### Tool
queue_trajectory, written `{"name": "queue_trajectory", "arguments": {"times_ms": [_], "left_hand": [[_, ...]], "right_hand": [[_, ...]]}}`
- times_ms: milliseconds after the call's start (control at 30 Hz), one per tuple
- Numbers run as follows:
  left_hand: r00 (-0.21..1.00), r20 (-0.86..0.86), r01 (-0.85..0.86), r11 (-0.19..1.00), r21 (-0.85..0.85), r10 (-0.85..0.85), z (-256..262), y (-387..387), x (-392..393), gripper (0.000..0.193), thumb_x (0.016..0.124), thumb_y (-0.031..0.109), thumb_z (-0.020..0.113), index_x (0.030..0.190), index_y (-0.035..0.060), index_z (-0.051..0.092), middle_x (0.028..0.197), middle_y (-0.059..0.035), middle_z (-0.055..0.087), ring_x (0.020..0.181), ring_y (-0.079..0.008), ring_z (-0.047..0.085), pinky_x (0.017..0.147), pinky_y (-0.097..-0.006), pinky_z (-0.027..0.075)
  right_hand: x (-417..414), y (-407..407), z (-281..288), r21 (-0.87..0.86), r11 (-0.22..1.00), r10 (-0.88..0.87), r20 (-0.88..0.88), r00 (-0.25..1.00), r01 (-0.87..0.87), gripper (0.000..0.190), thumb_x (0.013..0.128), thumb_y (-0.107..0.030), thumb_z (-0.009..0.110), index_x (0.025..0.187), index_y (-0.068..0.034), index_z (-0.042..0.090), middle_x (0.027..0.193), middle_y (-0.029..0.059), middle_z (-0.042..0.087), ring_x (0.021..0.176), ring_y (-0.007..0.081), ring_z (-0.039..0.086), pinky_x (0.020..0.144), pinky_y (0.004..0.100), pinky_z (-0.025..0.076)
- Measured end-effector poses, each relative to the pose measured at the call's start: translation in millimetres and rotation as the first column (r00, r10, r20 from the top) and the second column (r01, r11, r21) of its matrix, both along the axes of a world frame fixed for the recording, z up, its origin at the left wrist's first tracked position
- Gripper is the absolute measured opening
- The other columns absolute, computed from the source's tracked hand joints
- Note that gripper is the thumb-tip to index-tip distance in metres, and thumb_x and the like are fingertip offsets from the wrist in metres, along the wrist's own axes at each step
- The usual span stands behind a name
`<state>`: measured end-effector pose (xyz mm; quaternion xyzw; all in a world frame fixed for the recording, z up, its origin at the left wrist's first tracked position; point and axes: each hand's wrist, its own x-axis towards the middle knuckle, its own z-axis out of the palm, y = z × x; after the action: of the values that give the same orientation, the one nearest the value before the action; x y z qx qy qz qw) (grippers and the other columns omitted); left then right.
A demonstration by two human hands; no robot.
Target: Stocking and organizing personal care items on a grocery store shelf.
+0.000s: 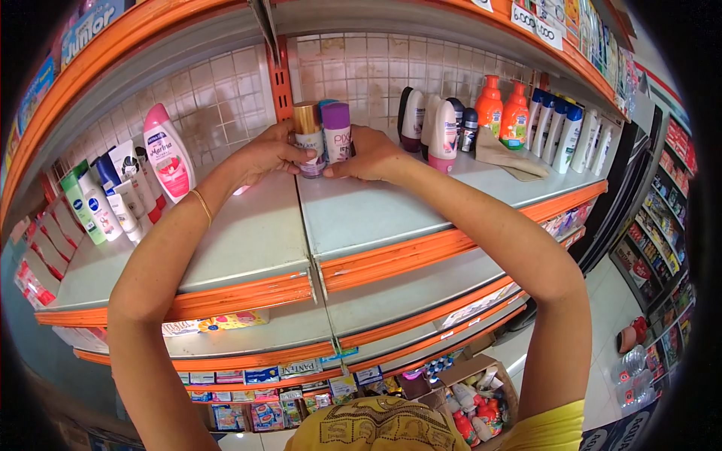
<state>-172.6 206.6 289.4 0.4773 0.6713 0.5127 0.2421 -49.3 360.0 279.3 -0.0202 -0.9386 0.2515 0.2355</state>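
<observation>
My left hand (269, 153) grips a gold-capped Dove bottle (309, 144) on the grey metal shelf (248, 237). Beside it, my right hand (369, 155) is closed around a purple-capped white Pixy bottle (337, 135). The two bottles stand upright, side by side, near the seam between two shelf panels. Behind them a teal top (327, 103) shows, mostly hidden. Under my left wrist lies the end of a pink and white item (242, 190), its kind unclear. A pink-capped Marina lotion bottle (169, 158) leans left of my left forearm.
Lotion bottles and tubes (101, 197) stand at the left. On the right are roll-on deodorants (443, 135), orange pump bottles (489, 110), a beige cloth (510, 158) and blue-capped shampoo bottles (555, 129). An orange shelf edge (395, 265) runs in front. A cardboard box (510, 389) of bottles sits on the floor.
</observation>
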Motion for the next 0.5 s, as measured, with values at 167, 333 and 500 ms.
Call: {"name": "queue_trajectory", "arguments": {"times_ms": [167, 333, 500], "left_hand": [[0.999, -0.031, 0.009, 1.000, 0.010, -0.009, 4, -11, -4, 0.054, 0.071, 0.009, 0.067, 0.117, 0.0089, 0.040, 0.100, -0.0043, 0.051, 0.087, -0.0140, 0.050, 0.069, -0.0264, 0.043], [0.995, -0.092, -0.026, 0.974, 0.223, 0.048, 25, -8, 10, 0.059, 0.065, -0.003, 0.058, 0.120, 0.0064, 0.037, 0.102, -0.0064, 0.049, 0.090, -0.0153, 0.050, 0.070, -0.0268, 0.043], [0.954, -0.231, -0.069, 0.890, 0.450, 0.191, 26, -7, 10, 0.055, 0.066, -0.001, 0.058, 0.118, 0.0037, 0.041, 0.106, -0.0102, 0.048, 0.095, -0.0188, 0.049, 0.076, -0.0281, 0.043]], "right_hand": [[27, 1, 51, 0.157, 0.982, -0.128, 0.133, 0.983, 0.107, 0.046, 0.062, -0.017, 0.071, 0.100, 0.004, 0.056, 0.081, 0.0128, 0.063, 0.062, 0.0211, 0.062, 0.055, 0.0303, 0.050], [25, 51, 110, 0.477, 0.751, -0.393, -0.233, 0.890, 0.457, 0.030, 0.070, -0.031, 0.061, 0.094, -0.014, 0.063, 0.102, 0.0096, 0.061, 0.094, 0.0272, 0.057, 0.080, 0.0384, 0.045], [-13, 84, 118, 0.636, 0.627, -0.570, -0.019, 0.822, 0.450, 0.040, 0.073, -0.039, 0.059, 0.106, -0.016, 0.059, 0.115, 0.0075, 0.054, 0.106, 0.0262, 0.051, 0.083, 0.0385, 0.044]]}}
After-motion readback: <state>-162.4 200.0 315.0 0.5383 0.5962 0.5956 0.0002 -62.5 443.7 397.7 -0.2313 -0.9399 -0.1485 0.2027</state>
